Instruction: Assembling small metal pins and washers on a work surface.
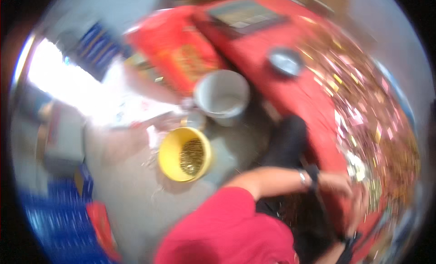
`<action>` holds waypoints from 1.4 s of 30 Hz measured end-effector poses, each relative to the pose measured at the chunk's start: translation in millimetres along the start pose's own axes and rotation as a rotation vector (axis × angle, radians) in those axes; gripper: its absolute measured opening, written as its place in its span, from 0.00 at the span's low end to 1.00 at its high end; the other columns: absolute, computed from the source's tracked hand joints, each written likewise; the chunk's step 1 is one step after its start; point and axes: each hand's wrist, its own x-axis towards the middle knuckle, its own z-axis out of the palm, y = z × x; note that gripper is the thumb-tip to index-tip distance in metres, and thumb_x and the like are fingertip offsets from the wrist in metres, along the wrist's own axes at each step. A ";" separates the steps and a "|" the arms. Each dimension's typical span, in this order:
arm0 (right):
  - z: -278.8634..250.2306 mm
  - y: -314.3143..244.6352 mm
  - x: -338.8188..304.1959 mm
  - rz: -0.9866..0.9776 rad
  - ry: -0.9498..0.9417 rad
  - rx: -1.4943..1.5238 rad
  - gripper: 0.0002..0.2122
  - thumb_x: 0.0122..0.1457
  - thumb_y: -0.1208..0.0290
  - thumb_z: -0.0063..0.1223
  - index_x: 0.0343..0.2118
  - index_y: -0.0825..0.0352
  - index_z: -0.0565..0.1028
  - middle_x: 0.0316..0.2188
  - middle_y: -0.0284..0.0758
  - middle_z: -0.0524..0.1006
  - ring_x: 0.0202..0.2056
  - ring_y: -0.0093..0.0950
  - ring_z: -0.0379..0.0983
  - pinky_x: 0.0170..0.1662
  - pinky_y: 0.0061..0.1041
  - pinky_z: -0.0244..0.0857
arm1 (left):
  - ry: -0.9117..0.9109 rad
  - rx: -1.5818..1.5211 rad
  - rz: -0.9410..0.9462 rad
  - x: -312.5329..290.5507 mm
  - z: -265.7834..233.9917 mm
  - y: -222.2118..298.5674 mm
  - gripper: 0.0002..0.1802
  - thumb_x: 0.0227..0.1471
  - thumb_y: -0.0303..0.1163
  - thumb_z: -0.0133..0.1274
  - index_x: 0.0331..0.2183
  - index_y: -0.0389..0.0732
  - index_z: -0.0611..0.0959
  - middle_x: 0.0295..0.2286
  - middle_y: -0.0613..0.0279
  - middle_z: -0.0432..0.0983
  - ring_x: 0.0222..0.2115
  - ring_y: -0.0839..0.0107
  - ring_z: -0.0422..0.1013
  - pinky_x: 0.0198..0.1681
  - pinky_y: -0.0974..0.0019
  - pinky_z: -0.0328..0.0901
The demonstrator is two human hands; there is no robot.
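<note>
The picture is tilted and smeared by motion. At the right, my left hand (337, 183) and my right hand (359, 208) are close together over the near edge of a large heap of shiny gold and pinkish pieces (363, 109). Each wrist has a dark band. Bright pieces (356, 167) show just beyond the left fingers. The fingers of both hands are too blurred to tell whether they are closed on anything. The heap lies on a red-covered surface (313, 98).
A round metal tin (285, 61) and a dark flat tray (245, 14) rest on the red surface. On the floor stand a yellow bucket (169, 152) part filled with brass-coloured pieces, a white bucket (222, 89), a red bag (175, 46) and blue crates (59, 223).
</note>
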 end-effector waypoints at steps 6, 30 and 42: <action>-8.1 49.0 10.5 -0.143 -0.093 -0.122 0.21 0.56 0.71 0.54 0.52 0.68 0.65 0.47 0.43 0.69 0.46 0.37 0.66 0.51 0.31 0.59 | 0.432 -0.336 -0.205 -16.2 18.5 44.1 0.05 0.40 0.29 0.59 0.19 0.38 0.81 0.16 0.70 0.71 0.18 0.82 0.65 0.20 0.75 0.57; 1.7 -65.1 -13.3 -0.111 -0.226 0.285 0.14 0.64 0.69 0.39 0.47 0.72 0.70 0.44 0.44 0.72 0.43 0.34 0.68 0.46 0.29 0.62 | 0.428 -0.233 -0.192 -56.7 64.5 102.2 0.04 0.43 0.27 0.55 0.22 0.38 0.78 0.15 0.69 0.70 0.13 0.81 0.61 0.17 0.76 0.55; 11.3 -77.8 -48.0 -0.156 -0.269 0.325 0.15 0.64 0.68 0.39 0.47 0.72 0.70 0.44 0.45 0.71 0.42 0.35 0.69 0.46 0.29 0.62 | 0.375 -0.288 -0.084 -87.5 70.8 73.4 0.09 0.45 0.32 0.55 0.17 0.43 0.76 0.12 0.73 0.63 0.11 0.83 0.55 0.14 0.75 0.47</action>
